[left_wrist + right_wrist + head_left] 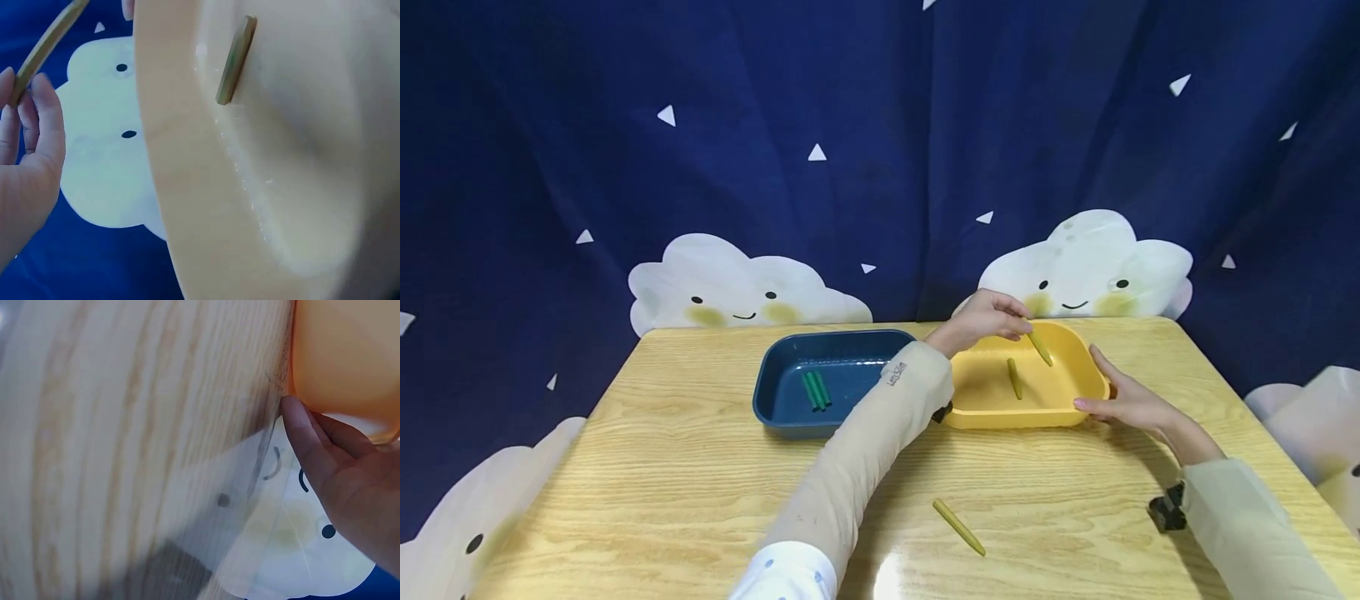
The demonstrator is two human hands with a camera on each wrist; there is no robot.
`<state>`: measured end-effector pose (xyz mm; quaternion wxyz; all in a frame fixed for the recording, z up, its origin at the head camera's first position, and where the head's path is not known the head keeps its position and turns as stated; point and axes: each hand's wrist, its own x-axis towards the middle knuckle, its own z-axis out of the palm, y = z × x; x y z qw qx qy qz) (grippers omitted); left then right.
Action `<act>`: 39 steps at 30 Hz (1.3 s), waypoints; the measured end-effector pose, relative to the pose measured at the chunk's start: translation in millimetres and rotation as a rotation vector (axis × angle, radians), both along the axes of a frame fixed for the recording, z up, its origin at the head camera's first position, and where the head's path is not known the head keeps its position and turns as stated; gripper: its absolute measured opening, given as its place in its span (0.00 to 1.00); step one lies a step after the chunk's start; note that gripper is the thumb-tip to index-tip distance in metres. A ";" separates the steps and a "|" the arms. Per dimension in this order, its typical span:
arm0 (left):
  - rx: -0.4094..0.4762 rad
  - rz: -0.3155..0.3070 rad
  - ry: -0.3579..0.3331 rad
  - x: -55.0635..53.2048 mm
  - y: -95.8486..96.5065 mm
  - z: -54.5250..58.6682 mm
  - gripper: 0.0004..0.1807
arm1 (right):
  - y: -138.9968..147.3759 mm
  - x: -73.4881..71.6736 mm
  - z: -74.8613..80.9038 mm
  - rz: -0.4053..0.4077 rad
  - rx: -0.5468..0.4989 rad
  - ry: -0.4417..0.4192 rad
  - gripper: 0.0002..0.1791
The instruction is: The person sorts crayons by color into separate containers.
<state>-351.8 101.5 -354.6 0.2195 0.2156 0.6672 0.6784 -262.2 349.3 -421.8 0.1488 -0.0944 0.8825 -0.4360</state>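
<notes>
My left hand (pixel 988 318) pinches one end of a thin yellow stick (pixel 1040 347) above the far side of a yellow tray (pixel 1007 419). The same stick (pixel 47 50) slants up from the fingertips in the left wrist view. A second yellow stick (pixel 1014 378) lies on the tray floor. Around the tray's right end, my right hand (pixel 1131 402) holds on, thumb at the front corner and fingers along the side. A third yellow stick (pixel 958 527) lies on the table in front of the tray.
Left of the yellow tray stands a dark blue tray (pixel 775 427) with several green sticks (pixel 816 390) in it. The left forearm (pixel 857 454) crosses over its right part. Both trays stand near the far edge of the wooden table (pixel 685 483), before a blue curtain (pixel 880 167).
</notes>
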 end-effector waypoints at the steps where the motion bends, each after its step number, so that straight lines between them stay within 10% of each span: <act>1: 0.017 -0.004 -0.024 -1.2 2.1 -1.3 0.14 | -0.6 -0.2 -0.1 0.000 -0.007 -0.007 0.56; 23: -0.087 0.061 -0.014 -27.0 24.3 -14.3 0.13 | -1.3 0.6 2.6 -0.018 -0.020 -0.022 0.57; 39: -0.323 0.084 -0.105 -24.5 26.7 -16.5 0.07 | 0.6 -1.1 1.1 -0.014 0.034 0.006 0.56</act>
